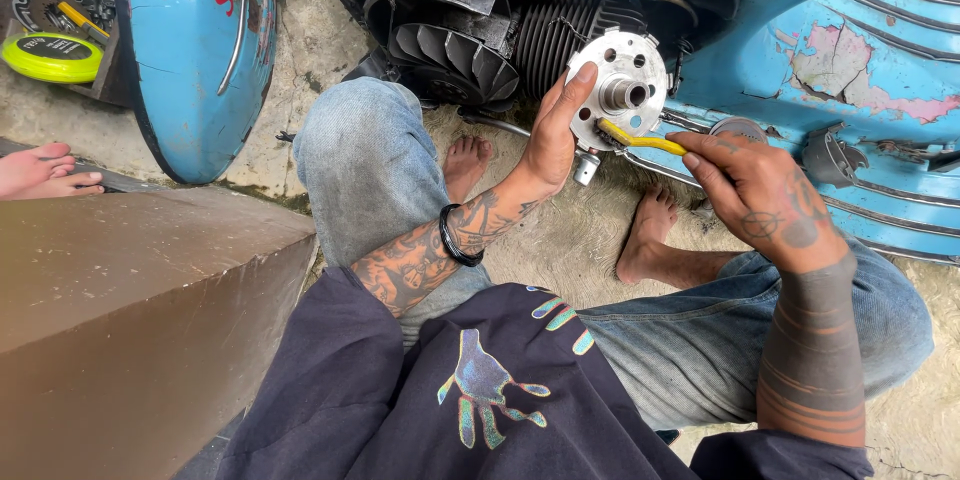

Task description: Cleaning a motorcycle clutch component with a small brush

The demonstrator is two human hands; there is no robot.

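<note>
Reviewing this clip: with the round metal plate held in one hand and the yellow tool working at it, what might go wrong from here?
1. The left hand grips the round metal plate only by its edge; it may slip and fall toward the bare feet below.
2. The yellow tool in the right hand works close to the left thumb, so a slip might jab it.

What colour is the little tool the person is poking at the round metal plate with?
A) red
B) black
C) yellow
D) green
C: the right hand holds a thin yellow tool whose tip touches the round metal plate, while the left hand steadies the plate's edge.
</note>
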